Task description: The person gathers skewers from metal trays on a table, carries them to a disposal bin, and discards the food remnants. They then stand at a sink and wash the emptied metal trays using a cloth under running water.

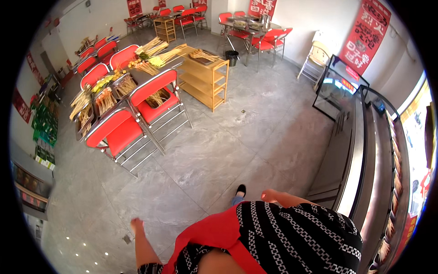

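Note:
My left hand (137, 224) hangs over the grey floor at the lower left, touching nothing; its fingers look curled, but they are too small and blurred to read. My right hand (269, 195) is beside my body, near the display cabinet, with fingers folded in and no object visible in it. Ahead on the left stands a table bearing metal trays of skewers (105, 100) and loose bundles of skewers (152, 48). Another metal tray of skewers (158, 98) rests on a red folding chair (154, 84). A wooden shelf rack (202, 85) holds a further tray of skewers (204, 55).
A glass-topped display cabinet (345, 144) runs along my right side. Another red folding chair (118, 133) stands ahead left. A black waste bin (232, 58) is near the far dining table (251, 25). Green crates (46, 123) are stacked along the left wall.

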The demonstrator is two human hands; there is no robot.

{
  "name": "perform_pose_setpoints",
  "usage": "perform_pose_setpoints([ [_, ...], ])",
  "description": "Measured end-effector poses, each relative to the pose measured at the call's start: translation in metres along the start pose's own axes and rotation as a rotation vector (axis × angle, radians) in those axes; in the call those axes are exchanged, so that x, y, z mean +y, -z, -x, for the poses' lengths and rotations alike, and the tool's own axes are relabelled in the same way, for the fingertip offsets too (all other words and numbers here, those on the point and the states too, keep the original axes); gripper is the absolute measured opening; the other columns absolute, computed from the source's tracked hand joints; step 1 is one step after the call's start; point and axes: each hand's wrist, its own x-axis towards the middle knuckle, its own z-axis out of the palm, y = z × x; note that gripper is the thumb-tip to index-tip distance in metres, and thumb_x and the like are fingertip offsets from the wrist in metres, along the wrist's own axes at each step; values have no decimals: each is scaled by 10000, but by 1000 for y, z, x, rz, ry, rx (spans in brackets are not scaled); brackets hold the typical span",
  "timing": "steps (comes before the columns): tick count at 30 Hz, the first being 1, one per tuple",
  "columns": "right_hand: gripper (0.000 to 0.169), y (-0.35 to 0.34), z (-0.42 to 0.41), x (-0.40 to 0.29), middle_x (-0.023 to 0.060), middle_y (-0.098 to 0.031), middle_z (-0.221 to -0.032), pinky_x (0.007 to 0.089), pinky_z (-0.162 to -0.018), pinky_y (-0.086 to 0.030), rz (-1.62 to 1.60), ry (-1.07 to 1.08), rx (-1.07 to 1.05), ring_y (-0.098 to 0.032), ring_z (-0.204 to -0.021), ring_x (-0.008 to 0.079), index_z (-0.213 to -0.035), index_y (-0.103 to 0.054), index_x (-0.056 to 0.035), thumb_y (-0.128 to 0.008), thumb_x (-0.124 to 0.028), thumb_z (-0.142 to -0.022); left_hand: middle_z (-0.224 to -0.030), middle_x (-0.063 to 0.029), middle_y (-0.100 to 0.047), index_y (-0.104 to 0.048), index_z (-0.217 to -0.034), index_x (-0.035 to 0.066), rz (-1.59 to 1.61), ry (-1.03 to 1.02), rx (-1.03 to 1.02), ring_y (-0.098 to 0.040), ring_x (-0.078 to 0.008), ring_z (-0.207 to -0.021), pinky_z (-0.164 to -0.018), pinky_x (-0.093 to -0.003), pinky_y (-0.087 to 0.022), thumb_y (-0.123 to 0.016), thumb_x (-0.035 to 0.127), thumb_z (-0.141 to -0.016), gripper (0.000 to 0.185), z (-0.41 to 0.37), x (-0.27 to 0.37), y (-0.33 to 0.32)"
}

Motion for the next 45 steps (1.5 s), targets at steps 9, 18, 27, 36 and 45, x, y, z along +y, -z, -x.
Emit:
perform_pose_setpoints([
  [9,211,62,-57,163,129,-621,-698,383,-628,-470,-138,-289,411,-607,-697,286,-723,-645,-76,-518,-243,-698,-702,-125,-616,-612,-764,10,-507,-154,-834,-597,-230,-638,-566,-338,-473,-500,218,-816,241,-2,-69,-349],
  [18,157,228,-87,251,94,-614,-679,367,-575,-451,-77,-316,319,-596,-660,231,-701,-608,-80,-522,-211,-714,-728,-158,-618,-626,-700,41,-1597,-743,-1013,-600,-304,-656,-589,-399,-476,-517,195,-689,188,-28,93,-528],
  [27,202,438,-231,196,114,-610,-724,351,-626,-461,-315,-154,607,-592,-700,242,-845,-589,-55,-509,-227,-775,-747,-124,-617,-623,-728,96,-1586,-660,-1038,-598,-292,-746,-657,-385,-473,-552,255,-656,189,-153,97,-697],
  [36,177,496,-236,339,150,-611,-756,401,-671,-461,-587,-546,470,-592,-768,311,-776,-594,-78,-514,-234,-749,-712,-204,-582,-585,-676,19,-1008,-619,-1106,-561,-355,-676,-598,-423,-439,-508,249,-708,244,-106,299,-1051],
  [45,164,641,-326,437,124,-611,-724,406,-659,-458,-619,-635,482,-589,-760,300,-683,-597,-93,-520,-229,-734,-807,-159,-616,-606,-819,37,-815,-590,-1295,-591,-275,-746,-643,-364,-455,-552,290,-762,265,-101,412,-1269],
])
